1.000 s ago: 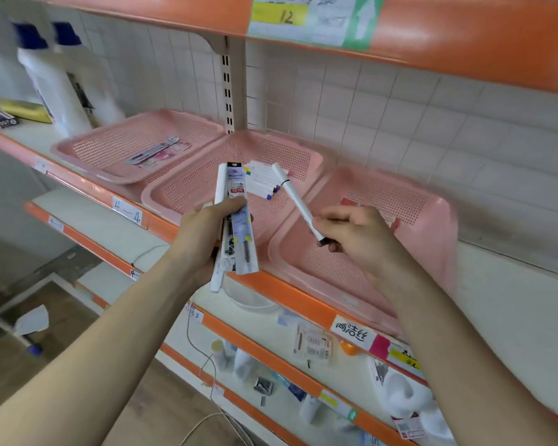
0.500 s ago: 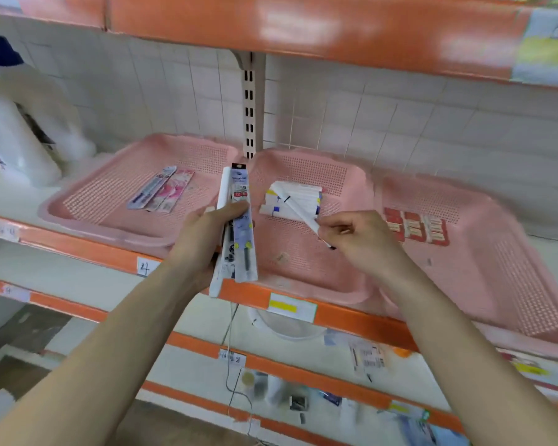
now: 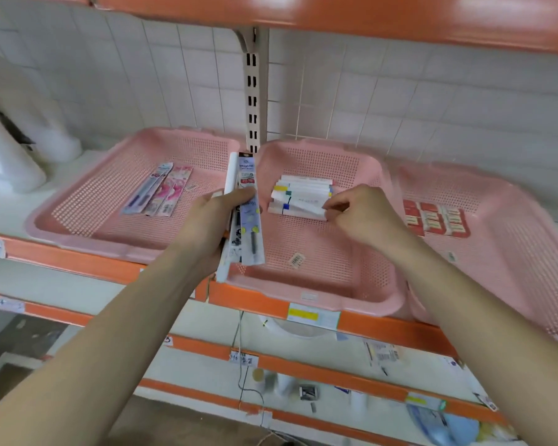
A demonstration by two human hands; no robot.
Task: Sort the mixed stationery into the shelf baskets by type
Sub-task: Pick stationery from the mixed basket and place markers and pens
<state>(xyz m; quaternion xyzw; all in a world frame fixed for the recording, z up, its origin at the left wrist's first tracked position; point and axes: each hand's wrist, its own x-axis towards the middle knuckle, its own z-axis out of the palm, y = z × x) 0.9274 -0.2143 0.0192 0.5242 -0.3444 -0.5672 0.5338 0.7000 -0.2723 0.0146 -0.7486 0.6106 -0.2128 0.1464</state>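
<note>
Two hands were occupied: left hand [image 3: 207, 230] gripped packaged pens [image 3: 251, 243]; right hand [image 3: 368, 217] pinched a white marker [image 3: 306, 206] against the middle basket's [image 3: 329, 297] stack [image 3: 303, 185]. Parallel alignment before release was advisable.

White tiled wall [image 3: 400, 101] behind, thin grey grout lines, evenly lit. Shelf unit stands in front of it. Top shelf [image 3: 335, 14]: orange front lip, bright glare streaks on it. Beige slotted upright [image 3: 254, 101] runs down the wall at centre, with a bracket at its top under the top shelf. Middle shelf [image 3: 0, 214]: white deck, orange front rail, price tag [image 3: 313, 318] with a yellow stripe on the rail. Lower shelf [image 3: 190, 365] is the same build and holds small blurred goods. Thin cable [image 3: 240, 375] hangs in front of it. White plastic bottles [image 3: 7, 156] far left on the middle shelf. Floor [image 3: 174, 426] brown-grey, bottom centre.
</note>
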